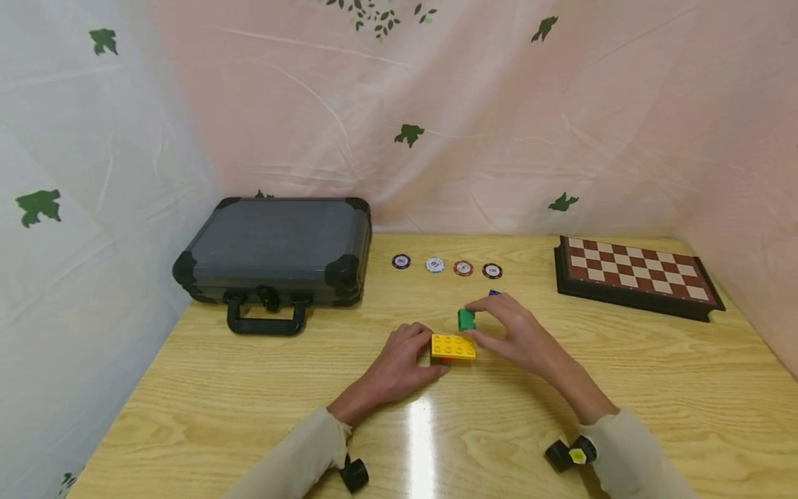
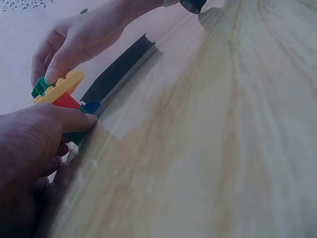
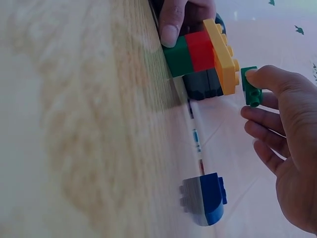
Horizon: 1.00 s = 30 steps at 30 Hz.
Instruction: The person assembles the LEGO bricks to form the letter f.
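My left hand (image 1: 399, 364) grips the green bottom brick (image 3: 177, 57) of a small toy-brick stack standing on the table. A red brick (image 3: 199, 51) sits on that green one, and a flat yellow brick (image 1: 453, 346) with two rows of studs tops the stack, jutting out past it. Between thumb and fingers, my right hand (image 1: 514, 336) pinches a second green brick (image 1: 466, 319). In the right wrist view this green brick (image 3: 251, 87) hovers close over the yellow studs. A blue brick (image 3: 212, 198) with a rounded side lies on the table beyond my right hand.
Four-cornered dark grey case (image 1: 274, 242) with a handle stands at back left. Several poker chips (image 1: 435, 265) lie in a row behind the bricks. A folded chessboard box (image 1: 636, 274) sits at back right. Patterned cloth (image 1: 374, 104) encloses the wooden table (image 1: 249, 409).
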{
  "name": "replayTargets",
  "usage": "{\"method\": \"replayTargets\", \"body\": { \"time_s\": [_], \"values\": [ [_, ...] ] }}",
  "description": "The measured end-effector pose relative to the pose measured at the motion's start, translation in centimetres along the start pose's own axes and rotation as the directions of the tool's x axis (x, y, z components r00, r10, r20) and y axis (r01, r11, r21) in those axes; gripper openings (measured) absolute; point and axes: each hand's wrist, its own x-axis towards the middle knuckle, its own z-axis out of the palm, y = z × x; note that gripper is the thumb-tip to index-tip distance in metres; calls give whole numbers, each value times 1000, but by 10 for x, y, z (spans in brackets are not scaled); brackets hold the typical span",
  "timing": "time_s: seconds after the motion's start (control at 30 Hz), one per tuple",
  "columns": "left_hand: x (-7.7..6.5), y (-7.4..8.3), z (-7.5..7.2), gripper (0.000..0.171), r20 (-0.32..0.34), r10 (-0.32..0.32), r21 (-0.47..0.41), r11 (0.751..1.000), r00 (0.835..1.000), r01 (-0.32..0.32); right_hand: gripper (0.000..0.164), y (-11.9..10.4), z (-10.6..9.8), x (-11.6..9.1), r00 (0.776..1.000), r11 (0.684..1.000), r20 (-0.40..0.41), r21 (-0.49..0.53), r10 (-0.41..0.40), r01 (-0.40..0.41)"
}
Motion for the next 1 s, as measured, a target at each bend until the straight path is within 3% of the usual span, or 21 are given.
{"method": "replayTargets", "body": {
  "time_s": [0.3,0.67,1.0],
  "values": [
    [0,-2,0,30,4,1,1,1000,1000,-1,41,-8,-1,-1,1000,1000,3,12,-14,14],
    [0,-2,0,29,7,0,-6,1000,1000,0,42,-13,4,1,995,994,-13,52,-98,98],
    [0,-1,0,27,2,2,-14,1000,1000,-2,32,-17,9,1,989,988,-34,45,-146,147]
  ]
}}
